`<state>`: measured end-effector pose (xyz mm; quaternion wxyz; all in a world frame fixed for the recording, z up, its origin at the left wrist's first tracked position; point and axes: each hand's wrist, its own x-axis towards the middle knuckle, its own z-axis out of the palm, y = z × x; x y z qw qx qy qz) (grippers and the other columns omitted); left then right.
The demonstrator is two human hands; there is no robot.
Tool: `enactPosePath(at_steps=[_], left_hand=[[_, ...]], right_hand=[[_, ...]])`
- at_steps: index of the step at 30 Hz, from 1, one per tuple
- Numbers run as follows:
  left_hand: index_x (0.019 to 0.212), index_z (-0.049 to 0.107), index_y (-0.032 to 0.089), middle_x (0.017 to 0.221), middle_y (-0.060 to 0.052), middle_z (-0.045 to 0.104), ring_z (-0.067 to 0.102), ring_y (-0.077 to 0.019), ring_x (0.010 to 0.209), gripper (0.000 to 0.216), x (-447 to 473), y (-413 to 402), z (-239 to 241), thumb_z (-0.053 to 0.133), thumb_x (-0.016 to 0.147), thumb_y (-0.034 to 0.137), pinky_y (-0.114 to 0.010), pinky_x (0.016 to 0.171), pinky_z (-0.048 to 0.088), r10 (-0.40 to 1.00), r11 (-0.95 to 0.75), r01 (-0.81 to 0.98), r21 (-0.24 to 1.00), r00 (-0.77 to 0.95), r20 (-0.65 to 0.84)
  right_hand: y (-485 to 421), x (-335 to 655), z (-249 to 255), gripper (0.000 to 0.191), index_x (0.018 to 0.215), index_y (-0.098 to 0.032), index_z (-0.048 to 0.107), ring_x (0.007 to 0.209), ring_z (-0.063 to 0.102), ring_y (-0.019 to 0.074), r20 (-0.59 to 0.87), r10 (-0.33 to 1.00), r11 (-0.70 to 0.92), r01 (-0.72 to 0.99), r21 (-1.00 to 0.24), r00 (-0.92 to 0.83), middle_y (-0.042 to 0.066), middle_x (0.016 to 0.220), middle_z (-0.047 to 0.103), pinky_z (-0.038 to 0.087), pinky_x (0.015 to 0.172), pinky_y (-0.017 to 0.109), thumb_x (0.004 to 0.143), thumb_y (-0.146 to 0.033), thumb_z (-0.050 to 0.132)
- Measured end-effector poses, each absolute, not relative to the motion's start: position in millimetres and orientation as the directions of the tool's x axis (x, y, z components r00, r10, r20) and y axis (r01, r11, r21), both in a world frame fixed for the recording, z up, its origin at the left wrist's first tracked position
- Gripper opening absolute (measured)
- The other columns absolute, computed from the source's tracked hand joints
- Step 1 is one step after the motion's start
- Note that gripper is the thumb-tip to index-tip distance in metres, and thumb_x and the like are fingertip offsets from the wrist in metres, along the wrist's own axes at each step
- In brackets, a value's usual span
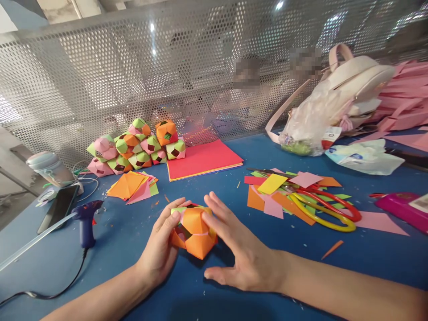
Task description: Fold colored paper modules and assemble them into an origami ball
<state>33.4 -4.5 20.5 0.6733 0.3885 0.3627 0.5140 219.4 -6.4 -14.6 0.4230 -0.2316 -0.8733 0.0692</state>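
Observation:
A folded paper ball [197, 232], mostly orange with some green and pink, is held just above or on the blue table in front of me. My left hand [160, 240] grips its left side, with the thumb across the upper edge. My right hand [239, 247] touches the upper right of the ball with its fingertips. Its fingers are stretched out and the thumb points away from the ball, low and free. Dark gaps show between the ball's folded panels. The underside of the ball is hidden.
Finished paper balls [135, 149] are stacked at the back left beside coloured sheets [205, 160]. Paper squares [132, 186], a blue glue gun [86, 223] and a phone [58, 208] lie left. Scissors [326, 211] rest on scraps at right; a bag [357, 78] stands behind.

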Motion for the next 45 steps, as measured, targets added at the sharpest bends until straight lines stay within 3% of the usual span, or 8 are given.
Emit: enactPosePath(at_steps=[3, 6, 11, 15, 22, 30, 38, 45], left_hand=[[0.116, 0.055, 0.022, 0.130, -0.007, 0.052, 0.051, -0.0239, 0.113, 0.033, 35, -8, 18, 0.056, 0.085, 0.031, -0.035, 0.092, 0.043, 0.983, 0.106, -0.378, 0.920, 0.179, -0.040], [0.118, 0.054, 0.023, 0.127, -0.007, 0.054, 0.052, -0.0231, 0.111, 0.034, 35, -12, 15, 0.055, 0.086, 0.030, -0.034, 0.092, 0.042, 0.972, 0.091, -0.338, 0.937, 0.234, -0.010], [0.122, 0.052, 0.023, 0.125, -0.008, 0.055, 0.051, -0.0256, 0.113, 0.036, 32, -12, 13, 0.046, 0.089, 0.037, -0.036, 0.094, 0.041, 0.942, 0.139, -0.339, 0.931, 0.335, -0.019], [0.125, 0.049, 0.025, 0.128, -0.008, 0.054, 0.052, -0.0276, 0.114, 0.039, 30, -11, 10, 0.051, 0.087, 0.035, -0.039, 0.097, 0.041, 0.912, 0.170, -0.275, 0.946, 0.408, -0.046], [0.130, 0.041, 0.029, 0.129, -0.005, 0.051, 0.049, -0.0267, 0.117, 0.048, 28, -11, 6, 0.056, 0.085, 0.035, -0.039, 0.098, 0.040, 0.961, 0.019, -0.109, 0.994, 0.276, 0.012], [0.127, 0.047, 0.026, 0.128, -0.005, 0.052, 0.045, -0.0251, 0.120, 0.045, 33, -12, 7, 0.055, 0.084, 0.038, -0.036, 0.101, 0.035, 0.989, -0.006, -0.042, 0.999, 0.150, 0.013], [0.127, 0.049, 0.025, 0.125, -0.006, 0.055, 0.047, -0.0261, 0.118, 0.046, 35, -15, 5, 0.055, 0.083, 0.040, -0.036, 0.100, 0.036, 0.996, -0.036, -0.082, 0.996, 0.077, 0.043], [0.116, 0.053, 0.025, 0.119, -0.005, 0.056, 0.049, -0.0238, 0.113, 0.033, 35, -17, 5, 0.053, 0.085, 0.037, -0.034, 0.097, 0.037, 0.996, -0.076, -0.049, 0.996, 0.044, 0.078]], right_hand=[[-15, 214, -18, 0.093, 0.146, -0.025, 0.001, 0.139, 0.014, 0.0294, 0.561, 0.709, 0.703, 0.362, -0.612, -0.427, 0.011, 0.153, 0.008, 0.028, 0.108, 0.052, 0.079, -0.044, 0.062], [-23, 210, -19, 0.081, 0.144, -0.028, 0.007, 0.137, 0.022, 0.0262, 0.403, 0.814, 0.560, 0.375, -0.739, -0.419, 0.009, 0.152, 0.016, 0.032, 0.107, 0.048, 0.083, -0.039, 0.058], [-24, 212, -12, 0.083, 0.144, -0.029, 0.009, 0.139, 0.018, 0.0233, 0.481, 0.755, 0.637, 0.323, -0.700, -0.445, 0.006, 0.152, 0.014, 0.027, 0.111, 0.045, 0.078, -0.020, 0.059], [-18, 214, -8, 0.085, 0.144, -0.025, 0.007, 0.139, 0.017, 0.0218, 0.573, 0.678, 0.723, 0.277, -0.633, -0.461, 0.007, 0.153, 0.011, 0.024, 0.112, 0.041, 0.074, -0.011, 0.054], [-14, 214, -13, 0.077, 0.143, -0.023, 0.013, 0.138, 0.021, 0.0225, 0.535, 0.737, 0.669, 0.338, -0.661, -0.413, 0.010, 0.151, 0.019, 0.027, 0.111, 0.043, 0.078, -0.016, 0.055], [-16, 210, -11, 0.075, 0.141, -0.025, 0.022, 0.126, 0.043, 0.0266, 0.346, 0.858, 0.466, 0.293, -0.835, -0.380, 0.011, 0.140, 0.040, 0.040, 0.103, 0.047, 0.078, -0.030, 0.063], [-17, 209, -14, 0.071, 0.139, -0.026, 0.025, 0.125, 0.044, 0.0245, 0.400, 0.843, 0.506, 0.274, -0.818, -0.360, 0.009, 0.140, 0.039, 0.042, 0.102, 0.042, 0.079, -0.028, 0.063], [-18, 210, -17, 0.072, 0.139, -0.025, 0.024, 0.125, 0.043, 0.0250, 0.430, 0.830, 0.531, 0.264, -0.805, -0.355, 0.011, 0.141, 0.038, 0.042, 0.102, 0.042, 0.078, -0.027, 0.064]])
